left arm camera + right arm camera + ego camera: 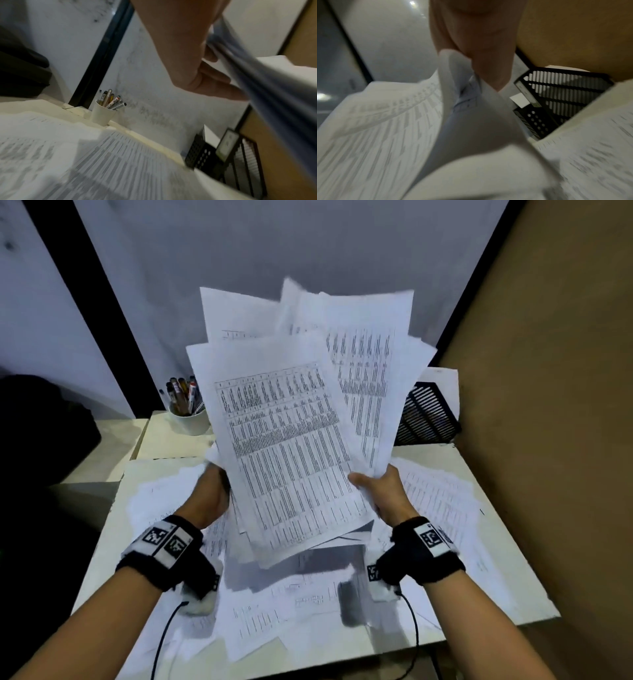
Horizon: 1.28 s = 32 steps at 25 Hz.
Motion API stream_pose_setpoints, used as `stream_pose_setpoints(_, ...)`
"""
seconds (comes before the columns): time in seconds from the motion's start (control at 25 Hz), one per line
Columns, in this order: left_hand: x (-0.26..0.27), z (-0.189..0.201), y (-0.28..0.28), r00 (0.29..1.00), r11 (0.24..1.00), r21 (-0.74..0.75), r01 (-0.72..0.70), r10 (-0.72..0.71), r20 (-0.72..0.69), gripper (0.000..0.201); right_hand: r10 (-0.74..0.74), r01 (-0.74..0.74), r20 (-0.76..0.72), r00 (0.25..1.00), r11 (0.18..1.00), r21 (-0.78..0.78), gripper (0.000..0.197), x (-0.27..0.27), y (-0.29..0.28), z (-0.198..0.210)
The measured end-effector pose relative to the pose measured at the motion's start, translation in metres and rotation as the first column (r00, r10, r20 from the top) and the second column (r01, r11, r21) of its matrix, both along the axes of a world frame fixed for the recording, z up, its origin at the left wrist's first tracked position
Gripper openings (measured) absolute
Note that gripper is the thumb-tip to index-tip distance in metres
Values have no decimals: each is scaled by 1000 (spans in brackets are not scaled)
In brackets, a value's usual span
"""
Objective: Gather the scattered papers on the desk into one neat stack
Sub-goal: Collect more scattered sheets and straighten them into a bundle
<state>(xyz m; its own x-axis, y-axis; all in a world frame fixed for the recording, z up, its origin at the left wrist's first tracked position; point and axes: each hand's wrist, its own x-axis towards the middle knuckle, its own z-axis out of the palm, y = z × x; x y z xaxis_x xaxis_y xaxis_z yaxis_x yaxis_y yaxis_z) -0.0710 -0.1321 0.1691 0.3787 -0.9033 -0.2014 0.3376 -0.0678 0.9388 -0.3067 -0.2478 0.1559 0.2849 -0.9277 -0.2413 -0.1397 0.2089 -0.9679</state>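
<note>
A fanned bundle of printed sheets is held up above the desk, its corners out of line. My left hand grips the bundle's left edge; in the left wrist view its fingers curl under the sheets. My right hand grips the right edge, and the right wrist view shows its thumb pressed on the bundle. More loose sheets lie spread over the white desk under and beside the bundle.
A white cup of pens stands at the back left of the desk. A black paper tray sits at the back right, next to a brown wall panel. A dark object lies off the desk's left side.
</note>
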Motion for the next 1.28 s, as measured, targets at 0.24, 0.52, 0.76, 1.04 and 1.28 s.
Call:
stream_pose_setpoints(0.24, 10, 7, -12, 964, 984, -31, -177, 179, 198, 25, -107, 117, 76, 991, 982, -145, 17, 16, 11, -4)
stream_pose_setpoints(0.52, -2, -23, 5, 971, 998, -1, -68, 66, 231, 75, -80, 81, 22, 997, 995, -61, 21, 12, 6, -14)
stream_pose_setpoints(0.76, 22, -6, 11, 997, 998, -51, 47, -44, 57, 88, -30, 28, -26, 999, 998, -61, 10, 6, -7, -19)
stream_pose_setpoints(1.04, 20, 8, 14, 929, 980, 73, 185, -198, 312, 82, 176, -134, 214, 961, 971, -199, 43, 13, -20, 33)
stream_pose_setpoints(1.28, 11, -13, 2, 969, 999, -30, 28, -20, 248, 94, 275, -262, 87, 957, 955, -136, 51, 23, -18, 29)
